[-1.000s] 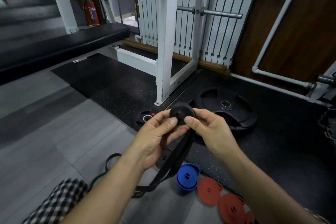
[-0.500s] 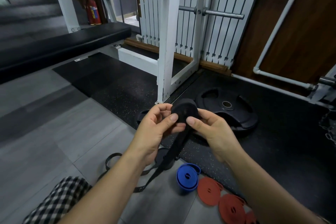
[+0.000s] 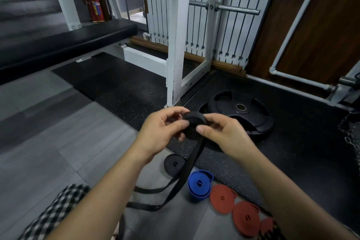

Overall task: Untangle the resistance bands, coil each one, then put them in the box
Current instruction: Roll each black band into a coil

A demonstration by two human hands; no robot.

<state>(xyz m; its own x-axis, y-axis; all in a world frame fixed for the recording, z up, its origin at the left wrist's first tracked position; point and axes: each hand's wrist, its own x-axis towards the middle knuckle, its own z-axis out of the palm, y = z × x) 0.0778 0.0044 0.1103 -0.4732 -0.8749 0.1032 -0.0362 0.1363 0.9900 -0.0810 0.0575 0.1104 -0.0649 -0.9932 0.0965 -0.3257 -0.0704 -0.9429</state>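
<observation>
Compared with a second ago, a second black coil is now exposed on the floor, and less loose strap is left trailing. The floor is grey tile beside black speckled rubber matting; a white rack post, a radiator and a weight plate are seen beyond. The black resistance band is held as a partly wound roll between both hands — pinched by the left hand and the right hand, thumbs on its face. Its tail is draped to the floor near the blue coil and red coils.
</observation>
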